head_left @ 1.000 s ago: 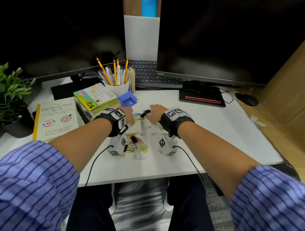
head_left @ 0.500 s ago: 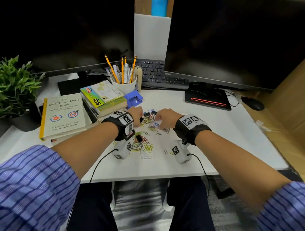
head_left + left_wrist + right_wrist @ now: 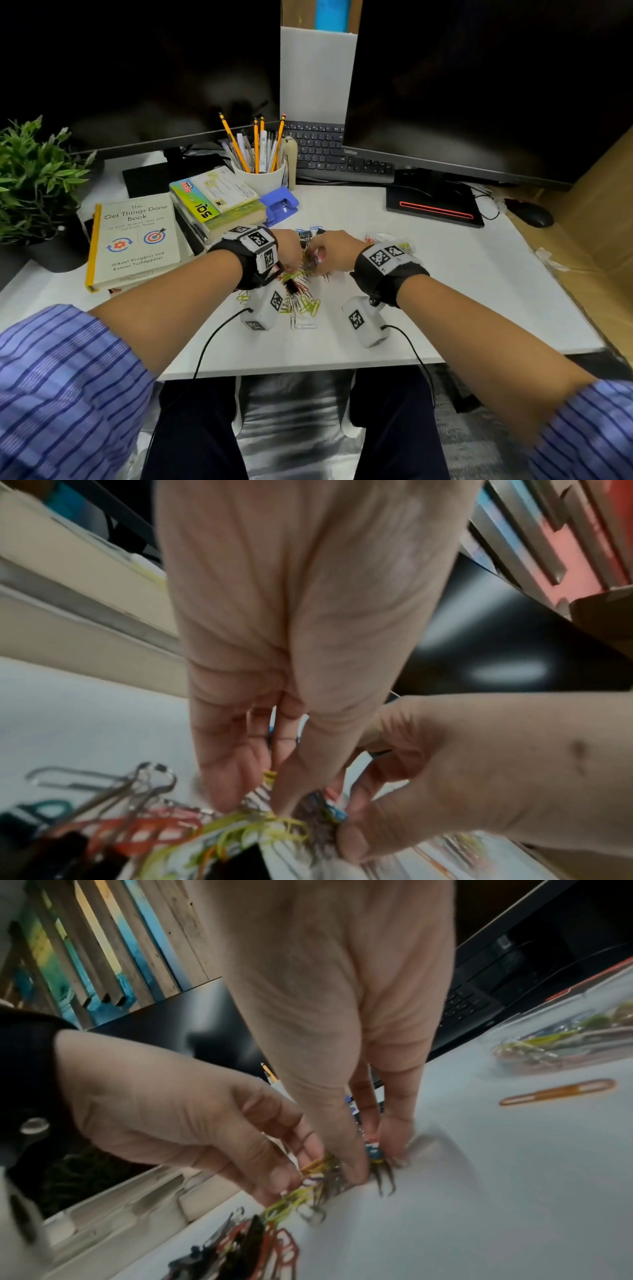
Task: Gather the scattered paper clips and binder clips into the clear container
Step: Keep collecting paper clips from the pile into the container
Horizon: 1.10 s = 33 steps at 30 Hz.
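Coloured paper clips (image 3: 305, 303) and a black binder clip (image 3: 292, 286) lie in a loose pile on the white desk (image 3: 445, 274). My left hand (image 3: 289, 251) and right hand (image 3: 330, 251) meet fingertip to fingertip just behind that pile. In the left wrist view the left hand (image 3: 260, 799) pinches a tangle of yellow clips (image 3: 260, 829). The right hand (image 3: 373, 1161) pinches the same bunch from the other side. The clear container (image 3: 561, 1047), holding some clips, stands to the right; in the head view it is mostly hidden behind my right wrist. One orange clip (image 3: 556, 1092) lies alone near it.
A blue hole punch (image 3: 279, 205), a white pencil cup (image 3: 260, 174) and stacked books (image 3: 215, 202) stand behind the left hand. A potted plant (image 3: 30, 185) is far left. A keyboard (image 3: 335, 154), two monitors and a mouse (image 3: 529, 212) line the back.
Both hands have drawn closer together and slid toward me, bunching the far clips between their fingertips near the main pile.
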Motion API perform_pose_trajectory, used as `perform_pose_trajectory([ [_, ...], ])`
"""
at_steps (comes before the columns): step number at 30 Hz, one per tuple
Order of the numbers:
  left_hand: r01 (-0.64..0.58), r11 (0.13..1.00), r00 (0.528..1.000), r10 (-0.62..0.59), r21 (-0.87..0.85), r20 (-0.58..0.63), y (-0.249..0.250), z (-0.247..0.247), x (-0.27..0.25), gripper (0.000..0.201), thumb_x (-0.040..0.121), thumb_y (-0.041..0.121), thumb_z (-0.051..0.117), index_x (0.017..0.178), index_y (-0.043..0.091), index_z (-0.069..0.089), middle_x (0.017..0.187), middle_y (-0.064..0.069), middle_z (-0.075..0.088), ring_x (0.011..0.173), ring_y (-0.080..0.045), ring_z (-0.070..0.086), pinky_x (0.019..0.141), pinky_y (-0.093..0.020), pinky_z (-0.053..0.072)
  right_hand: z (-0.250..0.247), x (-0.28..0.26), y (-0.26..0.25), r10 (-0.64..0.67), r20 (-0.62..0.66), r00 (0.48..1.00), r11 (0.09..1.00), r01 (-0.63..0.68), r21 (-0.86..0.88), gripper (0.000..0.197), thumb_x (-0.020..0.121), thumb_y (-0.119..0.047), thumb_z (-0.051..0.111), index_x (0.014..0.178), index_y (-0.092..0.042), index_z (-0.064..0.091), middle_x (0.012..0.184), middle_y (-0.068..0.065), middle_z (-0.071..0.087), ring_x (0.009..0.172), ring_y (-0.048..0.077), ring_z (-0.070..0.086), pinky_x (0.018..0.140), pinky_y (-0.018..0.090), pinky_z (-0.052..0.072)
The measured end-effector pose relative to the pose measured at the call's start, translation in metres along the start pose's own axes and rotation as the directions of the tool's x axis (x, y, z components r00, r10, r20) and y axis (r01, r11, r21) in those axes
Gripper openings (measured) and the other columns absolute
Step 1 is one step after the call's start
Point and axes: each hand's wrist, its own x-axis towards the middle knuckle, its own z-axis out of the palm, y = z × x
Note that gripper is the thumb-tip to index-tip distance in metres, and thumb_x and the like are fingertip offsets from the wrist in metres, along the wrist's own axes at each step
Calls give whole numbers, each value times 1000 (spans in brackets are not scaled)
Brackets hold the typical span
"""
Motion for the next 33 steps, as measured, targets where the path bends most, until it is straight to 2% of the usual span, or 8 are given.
perform_pose_trajectory([
  [2, 9, 998, 999, -11, 61, 31, -5, -3, -8, 30, 89, 10, 58, 119, 4, 59, 107, -7, 56, 90, -18, 52, 79, -23, 43, -6, -4, 4, 6, 6, 1000, 1000, -6, 21, 39, 82, -18, 71, 120, -17, 64, 126, 4, 59, 107, 20, 54, 82, 24, 39],
  [6, 72, 962, 997, -80, 262, 19, -28, -11, -20, 39, 76, 36, 68, 107, 17, 57, 111, -7, 57, 92, -25, 56, 78, -26, 47, -20, -13, 26, 160, 117, 980, 986, -164, 29, 65, 76, -19, 77, 135, -18, 49, 127, -1, 54, 90, 15, 56, 70, 22, 44],
  [10, 76, 969, 992, -97, 234, 79, -37, -8, -27, 59, 88, 28, 65, 138, 11, 39, 137, -13, 45, 123, -29, 50, 88, -29, 44, -10, -15, 35, 217, 132, 967, 970, -228, 82, 77, 64, -22, 83, 131, -23, 47, 119, -7, 58, 76, 10, 59, 71, 24, 49],
  [13, 42, 992, 997, -49, 122, 52, -35, -2, -28, 29, 91, 20, 61, 116, 11, 48, 109, -13, 52, 83, -25, 55, 64, -20, 43, -6, -12, 15, 154, 135, 979, 985, -163, 59, 67, 73, -13, 77, 133, -17, 47, 117, -2, 53, 86, 16, 56, 62, 18, 42],
  [15, 43, 999, 999, -44, 31, 26, -33, 2, -25, 20, 91, 16, 62, 106, 13, 49, 93, -13, 50, 67, -19, 47, 53, -21, 41, -3, -7, 0, 90, 115, 989, 996, -92, 12, 64, 77, -13, 74, 135, -14, 47, 130, 4, 52, 106, 22, 54, 74, 20, 41],
  [19, 32, 996, 998, -36, -82, -49, -25, 7, -19, 56, 85, 21, 69, 132, 1, 45, 135, -16, 47, 106, -27, 58, 94, -34, 51, 2, 1, -20, 0, 83, 997, 998, 5, -57, 63, 78, -21, 75, 135, -12, 50, 134, 9, 54, 120, 26, 52, 93, 27, 43],
  [29, -2, 1000, 989, -2, -27, -147, -12, 14, -10, 55, 68, 24, 82, 114, 3, 60, 112, -13, 67, 90, -25, 62, 75, -32, 49, 16, 17, -30, -51, -52, 997, 999, 52, 11, 26, 79, -14, 71, 105, -10, 67, 104, 8, 68, 90, 21, 62, 72, 25, 42],
  [33, 28, 1000, 991, -30, -14, -134, -8, 8, -8, 31, 73, 22, 78, 96, 4, 68, 77, -5, 59, 82, -25, 60, 80, -33, 52, 17, 19, -25, -62, -77, 995, 997, 65, 35, 21, 83, -13, 67, 104, -10, 68, 102, 8, 69, 91, 21, 63, 72, 23, 41],
])
